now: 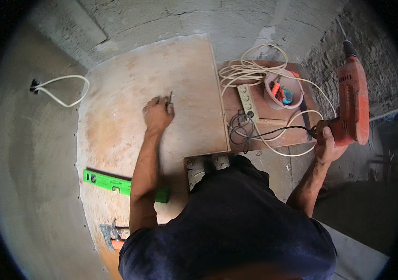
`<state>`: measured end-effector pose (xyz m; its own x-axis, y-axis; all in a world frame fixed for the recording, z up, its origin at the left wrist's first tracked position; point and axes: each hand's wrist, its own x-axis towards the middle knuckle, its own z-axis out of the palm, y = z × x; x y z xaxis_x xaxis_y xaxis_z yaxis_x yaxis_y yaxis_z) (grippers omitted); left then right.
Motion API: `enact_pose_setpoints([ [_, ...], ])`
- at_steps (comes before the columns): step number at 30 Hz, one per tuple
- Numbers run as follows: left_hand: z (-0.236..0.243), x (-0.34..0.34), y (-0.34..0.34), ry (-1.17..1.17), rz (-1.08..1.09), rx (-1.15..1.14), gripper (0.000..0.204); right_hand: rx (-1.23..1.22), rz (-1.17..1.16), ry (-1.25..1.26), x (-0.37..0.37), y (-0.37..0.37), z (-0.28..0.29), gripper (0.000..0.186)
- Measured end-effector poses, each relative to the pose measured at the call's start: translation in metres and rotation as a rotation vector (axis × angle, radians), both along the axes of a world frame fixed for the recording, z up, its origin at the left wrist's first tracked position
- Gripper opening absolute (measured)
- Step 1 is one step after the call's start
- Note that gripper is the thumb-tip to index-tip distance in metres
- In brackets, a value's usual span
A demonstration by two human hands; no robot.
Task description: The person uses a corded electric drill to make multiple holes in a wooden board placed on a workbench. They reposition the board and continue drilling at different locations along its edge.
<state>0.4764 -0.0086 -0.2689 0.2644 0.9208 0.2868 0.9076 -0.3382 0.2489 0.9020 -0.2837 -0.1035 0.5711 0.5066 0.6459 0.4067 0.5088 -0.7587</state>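
Observation:
My left hand rests over a large plywood panel, its fingers closed on a short, thin dark piece that sticks up from them. Too little of that piece shows to name its kind. Off to the right, my right hand grips the handle of a red power drill. The drill is held up with its long bit pointing away from me, well apart from the panel. A black cord leaves the drill at its grip.
Left of me, a green spirit level lies on the panel, partly under my left forearm; a hatchet is nearer. At right are a power strip, coiled white cable and a bucket of tools. White cable sticks out of the left wall.

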Motion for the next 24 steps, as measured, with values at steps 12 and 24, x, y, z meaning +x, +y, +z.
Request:
enact_pose_setpoints([
  [12,0.03,0.007,-0.001,-0.012,0.119,-0.173,0.046,0.154,-0.147,0.0,0.054,-0.097,0.013,0.075],
  [24,0.079,0.164,-0.044,-0.359,-0.37,0.095,0.051,0.179,0.03,0.165,0.151,-0.127,-0.022,0.076],
])
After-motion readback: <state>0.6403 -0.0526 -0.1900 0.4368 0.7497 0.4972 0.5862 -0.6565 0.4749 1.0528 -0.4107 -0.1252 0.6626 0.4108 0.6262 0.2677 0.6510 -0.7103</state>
